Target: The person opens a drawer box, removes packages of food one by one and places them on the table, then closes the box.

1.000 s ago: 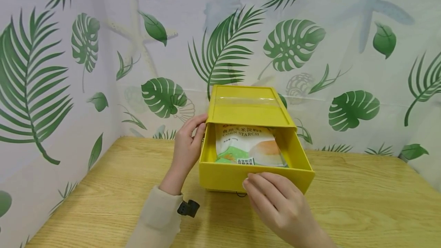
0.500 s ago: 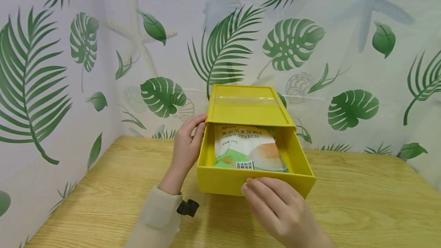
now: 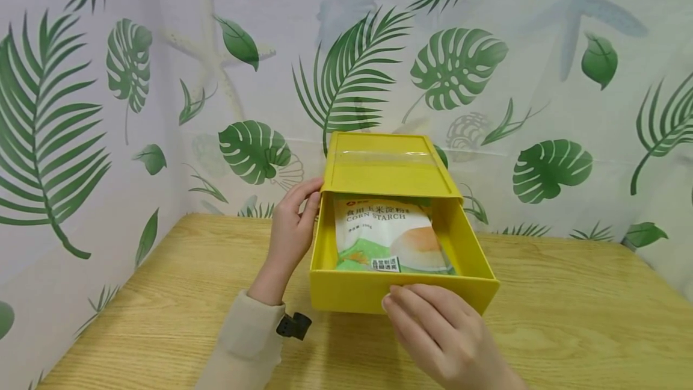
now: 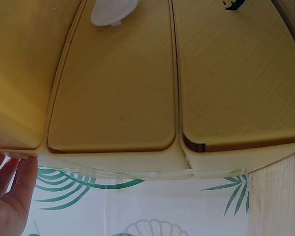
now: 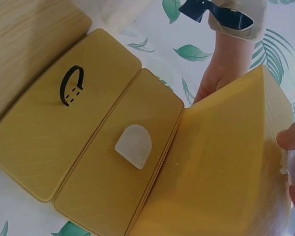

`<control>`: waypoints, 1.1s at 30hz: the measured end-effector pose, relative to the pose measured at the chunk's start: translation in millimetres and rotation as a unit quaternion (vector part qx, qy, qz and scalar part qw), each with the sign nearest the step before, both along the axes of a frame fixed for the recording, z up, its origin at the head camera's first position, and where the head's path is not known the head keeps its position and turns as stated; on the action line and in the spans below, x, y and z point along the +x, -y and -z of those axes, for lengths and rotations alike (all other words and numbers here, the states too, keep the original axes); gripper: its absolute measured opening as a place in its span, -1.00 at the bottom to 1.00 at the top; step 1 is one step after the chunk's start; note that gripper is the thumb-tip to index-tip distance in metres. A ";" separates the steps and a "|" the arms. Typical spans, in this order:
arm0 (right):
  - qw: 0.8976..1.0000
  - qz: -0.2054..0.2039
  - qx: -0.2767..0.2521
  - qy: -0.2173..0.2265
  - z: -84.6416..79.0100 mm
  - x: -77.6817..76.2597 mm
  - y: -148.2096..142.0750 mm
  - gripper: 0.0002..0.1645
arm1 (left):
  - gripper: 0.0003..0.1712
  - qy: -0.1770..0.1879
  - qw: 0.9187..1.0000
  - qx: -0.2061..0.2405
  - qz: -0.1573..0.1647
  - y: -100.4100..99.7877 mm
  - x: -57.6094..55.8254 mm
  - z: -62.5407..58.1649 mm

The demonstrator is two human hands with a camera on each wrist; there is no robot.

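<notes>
A yellow drawer cabinet (image 3: 387, 164) stands on the table with its top drawer (image 3: 346, 292) pulled out. Inside the drawer lies a white and green bag of corn starch (image 3: 379, 236), printed side up. My right hand (image 3: 446, 333) is at the drawer's front; in the right wrist view its thumb and fingers pinch a whitish handle (image 5: 291, 167). My left hand (image 3: 292, 224) rests against the cabinet's left side, fingers extended along it. Below, the left wrist view shows two more drawer fronts, one with a white handle (image 4: 113, 11), the other with a black handle (image 4: 233, 4).
The wood-grain table (image 3: 574, 312) extends to both sides of the cabinet. Behind it hangs a white cloth (image 3: 379, 47) printed with green leaves. Clear tape (image 3: 384, 156) runs across the cabinet's top. A black strap (image 3: 294, 325) is on the left wrist.
The top drawer has slid farther out toward me, with my right hand moving along at its front. More of the corn starch bag shows. My left hand has stayed at the cabinet's side.
</notes>
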State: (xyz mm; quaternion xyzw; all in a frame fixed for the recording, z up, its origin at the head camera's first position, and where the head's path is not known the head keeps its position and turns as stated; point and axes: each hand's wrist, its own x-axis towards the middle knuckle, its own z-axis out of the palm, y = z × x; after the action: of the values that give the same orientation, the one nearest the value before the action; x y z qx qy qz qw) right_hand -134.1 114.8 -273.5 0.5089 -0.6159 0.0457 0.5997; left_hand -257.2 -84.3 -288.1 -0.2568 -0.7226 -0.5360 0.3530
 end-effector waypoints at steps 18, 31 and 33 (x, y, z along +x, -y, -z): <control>0.996 0.009 0.024 0.090 -2.4 19.7 1.3 -0.68 | -0.73 -0.012 1.000 -0.004 -0.005 -0.6 -0.1 -0.8; 0.991 0.027 0.029 0.131 0.6 26.1 -2.5 -0.64 | -0.73 -0.007 1.000 -0.001 -0.002 0.5 -0.8 0.7; 0.989 0.035 0.034 0.141 2.5 26.4 -3.3 -0.64 | -0.72 -0.007 1.000 -0.002 -0.002 0.4 -0.7 0.5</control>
State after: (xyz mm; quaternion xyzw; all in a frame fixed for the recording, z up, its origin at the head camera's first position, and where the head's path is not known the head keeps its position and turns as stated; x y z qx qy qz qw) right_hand -107.6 118.1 -275.9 0.4954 -0.7128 0.0754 0.4907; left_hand -257.9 -84.7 -288.6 -0.2596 -0.7216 -0.5322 0.3588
